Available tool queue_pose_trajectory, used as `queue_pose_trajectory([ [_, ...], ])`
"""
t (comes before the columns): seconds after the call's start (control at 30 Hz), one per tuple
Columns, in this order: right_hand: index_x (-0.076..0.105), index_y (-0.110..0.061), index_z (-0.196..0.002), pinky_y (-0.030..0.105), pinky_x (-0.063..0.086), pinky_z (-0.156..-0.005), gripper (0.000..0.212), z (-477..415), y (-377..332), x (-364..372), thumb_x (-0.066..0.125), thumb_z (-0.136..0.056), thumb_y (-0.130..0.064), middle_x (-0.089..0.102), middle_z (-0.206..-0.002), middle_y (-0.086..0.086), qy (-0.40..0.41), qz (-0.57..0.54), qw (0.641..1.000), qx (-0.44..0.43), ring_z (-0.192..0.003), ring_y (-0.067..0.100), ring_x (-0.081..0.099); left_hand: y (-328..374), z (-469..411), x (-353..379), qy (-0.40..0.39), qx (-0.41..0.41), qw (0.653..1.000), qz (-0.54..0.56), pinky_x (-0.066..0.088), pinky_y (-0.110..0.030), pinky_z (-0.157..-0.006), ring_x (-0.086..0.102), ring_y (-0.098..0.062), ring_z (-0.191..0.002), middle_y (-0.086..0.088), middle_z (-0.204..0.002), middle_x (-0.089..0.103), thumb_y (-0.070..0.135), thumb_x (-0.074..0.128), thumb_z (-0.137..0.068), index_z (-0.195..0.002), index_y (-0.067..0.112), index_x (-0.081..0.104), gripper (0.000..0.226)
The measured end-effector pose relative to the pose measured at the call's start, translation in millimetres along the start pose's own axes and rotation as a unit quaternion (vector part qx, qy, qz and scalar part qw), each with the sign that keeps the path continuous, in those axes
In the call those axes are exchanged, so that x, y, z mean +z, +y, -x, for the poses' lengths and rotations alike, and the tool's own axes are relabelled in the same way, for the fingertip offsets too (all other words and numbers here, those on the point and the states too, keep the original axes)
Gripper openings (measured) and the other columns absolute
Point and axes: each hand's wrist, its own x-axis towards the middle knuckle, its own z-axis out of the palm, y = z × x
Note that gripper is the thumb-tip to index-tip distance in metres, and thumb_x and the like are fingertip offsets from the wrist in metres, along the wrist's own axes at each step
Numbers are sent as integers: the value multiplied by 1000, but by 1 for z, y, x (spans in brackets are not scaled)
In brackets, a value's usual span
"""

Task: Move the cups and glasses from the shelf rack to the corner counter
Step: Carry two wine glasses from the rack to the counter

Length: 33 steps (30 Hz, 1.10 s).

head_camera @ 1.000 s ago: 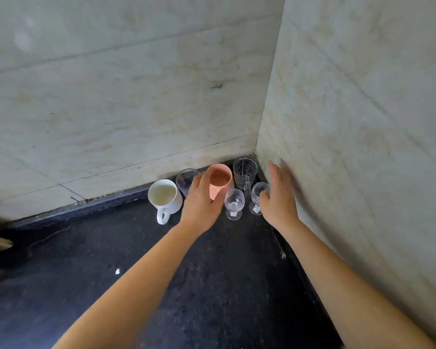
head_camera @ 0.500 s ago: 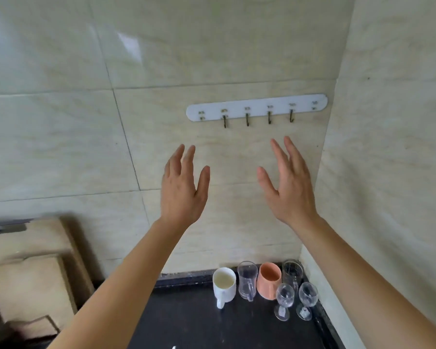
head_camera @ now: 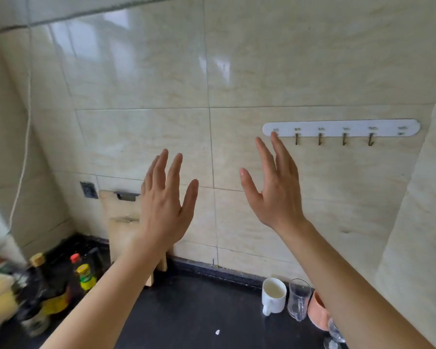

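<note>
Placement appears complete: white mug (head_camera: pixel 273 297), clear glass (head_camera: pixel 298 299), pink cup (head_camera: pixel 315 312) and stemmed glass (head_camera: pixel 335 332) are clustered at 5 o'clock on the counter (head_camera: pixel 199 311), packed into the wall corner, probably for stability. Left hand (head_camera: pixel 165 207) and right hand (head_camera: pixel 277 195) are raised, fingers straight, empty.

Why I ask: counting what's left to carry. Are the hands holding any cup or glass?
No, the left hand and the right hand are raised, fingers straight and empty, while the white mug stands on the counter.
</note>
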Motion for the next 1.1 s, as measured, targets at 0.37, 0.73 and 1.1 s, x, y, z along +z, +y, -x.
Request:
queue_pose_trajectory([
  [0.37,28,-20,-159,52,22,-123,66,44,-268,106,43,-102,-50,19,-168,14,-105,-296,943,-113,-155,31,19,-108,142,-249,20,-201,931,-305,25,-54,-117,22,-34,-149,-16,-162,24,48,36,-100,-152,14,34,62],
  [0.73,32,-17,-159,55,16,-124,70,159,-670,90,42,-99,-53,16,-169,15,-170,-492,812,-264,-155,35,19,-162,328,-581,113,-353,789,-491,24,-56,-117,21,-32,-149,-13,-164,21,53,30,-100,-153,16,31,65],
  [1.1,33,-14,-155,59,31,-116,72,262,-955,89,52,-96,-50,24,-166,18,-224,-588,703,-330,-150,37,29,-213,460,-801,121,-465,646,-594,29,-55,-115,23,-32,-149,-14,-161,26,53,33,-98,-150,16,36,64],
])
